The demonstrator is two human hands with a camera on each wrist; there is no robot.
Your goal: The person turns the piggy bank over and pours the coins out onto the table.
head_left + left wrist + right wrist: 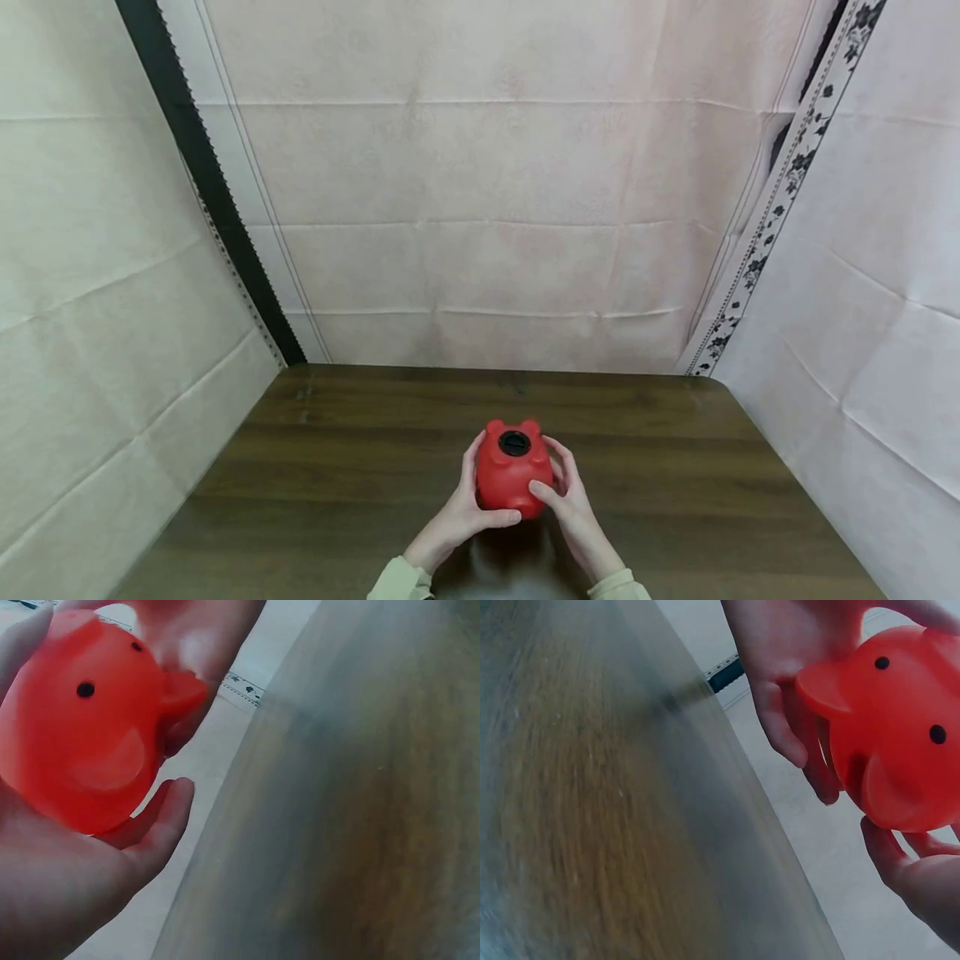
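A red piggy bank (510, 479) is held between both hands over the wooden table. Its underside, with short stubby feet and a round black slotted plug (514, 443), faces up in the head view. Two black dot eyes and ear-like flaps show on the piggy bank in the left wrist view (90, 727) and the right wrist view (907, 735). My left hand (467, 508) grips its left side, thumb along the near edge. On the other side my right hand (572, 507) holds it, thumb pressed against the front and fingers behind.
The dark wooden table (337, 483) spreads around the hands. Pale creased cloth hangs behind it (487, 167) and along both sides, with a black strip (217, 192) at left and a floral border (780, 200) at right.
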